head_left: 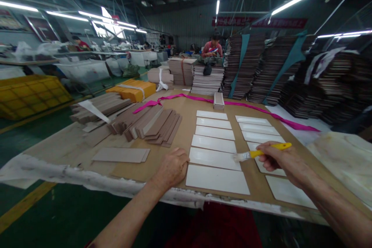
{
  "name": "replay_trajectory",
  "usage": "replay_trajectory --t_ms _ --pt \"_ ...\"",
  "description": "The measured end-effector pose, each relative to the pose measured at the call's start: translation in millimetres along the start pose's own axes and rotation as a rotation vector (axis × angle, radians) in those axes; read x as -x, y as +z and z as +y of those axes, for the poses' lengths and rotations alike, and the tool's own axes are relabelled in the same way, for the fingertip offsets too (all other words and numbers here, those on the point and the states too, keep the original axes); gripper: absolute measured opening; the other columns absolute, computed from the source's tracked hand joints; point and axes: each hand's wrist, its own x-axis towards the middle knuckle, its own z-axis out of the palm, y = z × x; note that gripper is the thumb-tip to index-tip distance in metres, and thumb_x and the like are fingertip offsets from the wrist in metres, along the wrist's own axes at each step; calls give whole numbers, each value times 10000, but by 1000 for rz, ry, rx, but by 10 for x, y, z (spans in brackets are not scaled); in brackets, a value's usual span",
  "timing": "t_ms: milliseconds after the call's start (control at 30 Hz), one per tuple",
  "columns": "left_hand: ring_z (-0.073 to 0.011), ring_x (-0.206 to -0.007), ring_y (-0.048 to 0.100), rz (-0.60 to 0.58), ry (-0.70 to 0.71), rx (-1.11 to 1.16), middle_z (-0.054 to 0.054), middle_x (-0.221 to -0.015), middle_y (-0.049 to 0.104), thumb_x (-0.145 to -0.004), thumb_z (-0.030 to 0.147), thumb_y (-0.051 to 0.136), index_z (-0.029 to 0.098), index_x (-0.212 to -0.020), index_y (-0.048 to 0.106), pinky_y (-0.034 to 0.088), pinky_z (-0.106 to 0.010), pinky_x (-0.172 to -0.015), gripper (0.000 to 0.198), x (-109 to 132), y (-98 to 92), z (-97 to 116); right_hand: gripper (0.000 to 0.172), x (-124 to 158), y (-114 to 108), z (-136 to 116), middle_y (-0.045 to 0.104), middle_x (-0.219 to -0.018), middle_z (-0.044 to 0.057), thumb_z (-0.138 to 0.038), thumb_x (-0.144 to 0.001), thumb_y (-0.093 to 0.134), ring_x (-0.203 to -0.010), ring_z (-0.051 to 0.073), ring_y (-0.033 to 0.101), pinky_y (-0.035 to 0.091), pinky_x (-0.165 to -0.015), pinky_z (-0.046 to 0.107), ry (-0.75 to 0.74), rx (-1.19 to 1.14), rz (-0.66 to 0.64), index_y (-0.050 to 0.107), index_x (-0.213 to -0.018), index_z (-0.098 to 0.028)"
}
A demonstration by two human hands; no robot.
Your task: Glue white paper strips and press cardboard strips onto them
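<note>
My right hand (277, 158) is closed round the yellow handle of a brush (258, 152), whose pale bristles touch the right end of a white sheet (213, 159). Two columns of white rectangular sheets (215, 132) lie on the brown cardboard-covered table (186, 131). My left hand (171, 168) rests as a loose fist on the table, just left of the nearest white sheet (216, 179); nothing shows in it.
Fanned piles of brown cardboard strips (151, 124) lie to the left, a flat one (120, 155) nearer. A pink ribbon (232, 104) crosses the table. Tall stacks of dark boards (247, 66) stand behind. A person in red (212, 47) works far back. Yellow crates (29, 93) sit left.
</note>
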Motion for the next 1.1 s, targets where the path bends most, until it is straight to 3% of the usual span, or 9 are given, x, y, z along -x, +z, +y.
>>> replay_trajectory --t_ms 67,233,467,700,1100 --pt "-193 -760 569 59 -16 32 -52 -747 618 -792 27 467 166 -729 640 461 -303 -700 231 -2 -27 8 268 23 -27 -57 644 -572 22 -353 -641 743 -434 97 528 445 -397 183 -15 -93 35 662 -797 -150" --pt "-161 -770 593 349 -83 184 -50 -792 632 -833 40 434 160 -775 620 462 -276 -714 228 112 -184 65 274 113 55 -184 661 -610 28 -330 -640 748 -469 93 542 448 -414 163 6 -321 8 673 -843 -161" --pt "-153 -805 606 84 -48 412 -40 -828 662 -821 41 441 176 -816 661 472 -267 -733 258 416 -243 211 446 375 570 -179 673 -629 43 -428 -556 821 -477 111 557 474 -426 186 97 -306 -106 673 -881 -160" --pt "-164 -792 587 114 59 400 -52 -828 687 -841 42 469 168 -835 688 470 -300 -734 252 490 -166 192 478 550 985 -6 654 -598 32 -523 -590 783 -454 122 553 460 -420 220 79 -259 -235 658 -860 -149" --pt "-167 -763 551 136 131 346 -47 -798 659 -821 7 483 149 -821 655 454 -314 -717 223 480 -139 188 418 585 1250 92 631 -573 -14 -536 -643 683 -433 106 531 456 -426 221 92 -120 -293 624 -831 -168"
